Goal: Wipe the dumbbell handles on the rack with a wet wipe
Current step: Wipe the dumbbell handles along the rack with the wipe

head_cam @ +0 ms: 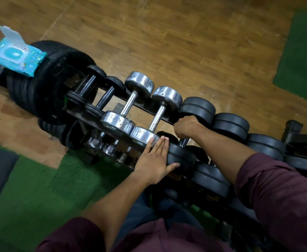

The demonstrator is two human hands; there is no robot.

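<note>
A black rack (pixel 80 115) carries a row of dumbbells: small black ones at the left, two chrome ones (pixel 131 104) in the middle, black rubber ones to the right. My right hand (pixel 186 127) grips the handle of a black rubber dumbbell (pixel 196 108); its fingers curl round the bar, and no wipe shows in the fist. Straight fingers of my left hand (pixel 154 160) rest on that dumbbell's near head (pixel 178 153), beside the chrome head. A turquoise wet wipe pack (pixel 16 57) with its flap raised lies on the stacked plates at far left.
Stacked black weight plates (pixel 58 75) stand at the rack's left end. Further chrome dumbbells (pixel 105 148) sit on a lower tier. Wooden floor lies beyond the rack, green mats (pixel 31 193) near me and at the far right. A dark metal frame (pixel 298 135) stands at the right.
</note>
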